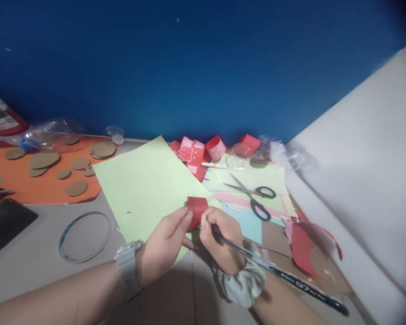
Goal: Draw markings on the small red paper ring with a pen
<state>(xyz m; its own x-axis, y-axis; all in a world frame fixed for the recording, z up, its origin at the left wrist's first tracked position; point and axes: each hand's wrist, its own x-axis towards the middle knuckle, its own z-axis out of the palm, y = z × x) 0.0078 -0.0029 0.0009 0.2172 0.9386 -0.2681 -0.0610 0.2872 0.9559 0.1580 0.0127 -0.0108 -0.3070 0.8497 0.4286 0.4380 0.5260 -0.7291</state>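
Observation:
Between the thumb and fingers of my left hand (pixel 167 237) is a small red paper ring (pixel 196 208) with fine lines along its left side. My right hand (pixel 221 234) is closed round a long black gel pen (pixel 274 269). The pen's tip lies close to the ring's lower edge; whether it touches is hard to tell. My right fingertips meet the ring's right side. Under both hands lies a light green sheet of paper (pixel 138 180). Black-handled scissors (pixel 252 192) rest, blades apart, on papers to the right.
Cardboard discs (pixel 44 159) lie on orange paper (pixel 54 195) at left, near a black phone (pixel 10 225) and a tape ring (pixel 85 237). Red paper rings (pixel 215 147), a marker (pixel 221 165) and clear plastic pieces (pixel 238 153) sit by the blue wall (pixel 189 67). Red scraps (pixel 302 246) lie right.

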